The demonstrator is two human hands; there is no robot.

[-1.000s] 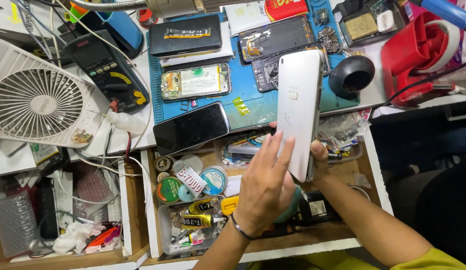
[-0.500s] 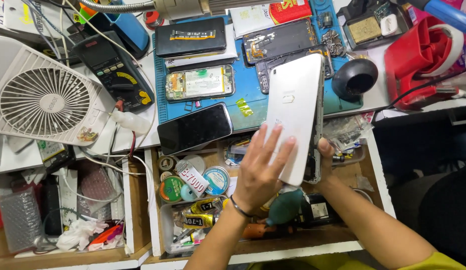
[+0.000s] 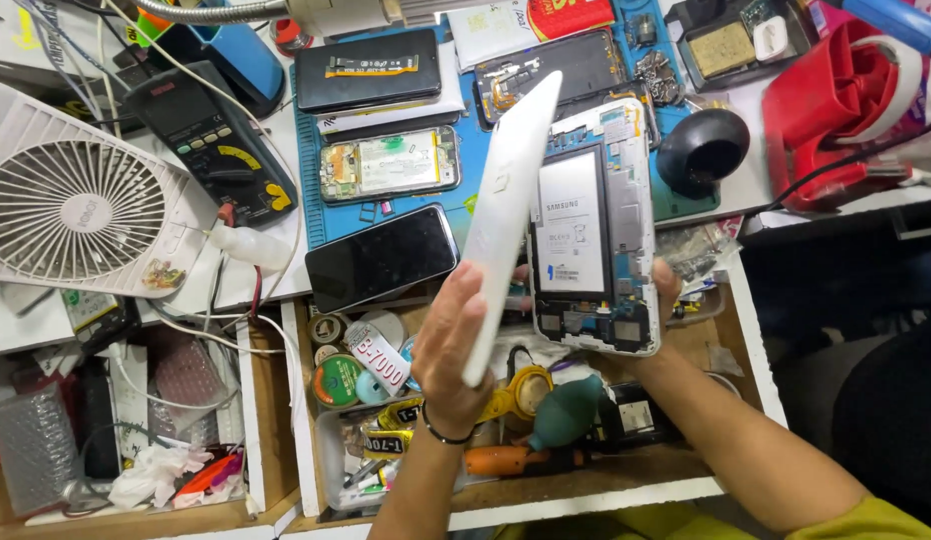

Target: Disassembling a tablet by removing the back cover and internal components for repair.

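Opened smartphone and its detached white back cover, held above a workbench drawer.

The white back cover (image 3: 506,215) is a thin, plain plastic panel with a small mark near its middle; it stands tilted almost edge-on to the camera, upper end leaning right, lower end gripped in the left hand (image 3: 448,352). Just beside it, to the right, the opened smartphone (image 3: 594,225) faces the camera upright with its rear exposed: a white frame, a large white-labelled battery in a dark bay, and circuit parts along the top and bottom edges. Its lower end rests in the right hand (image 3: 666,295). Cover and phone meet near their upper edges.
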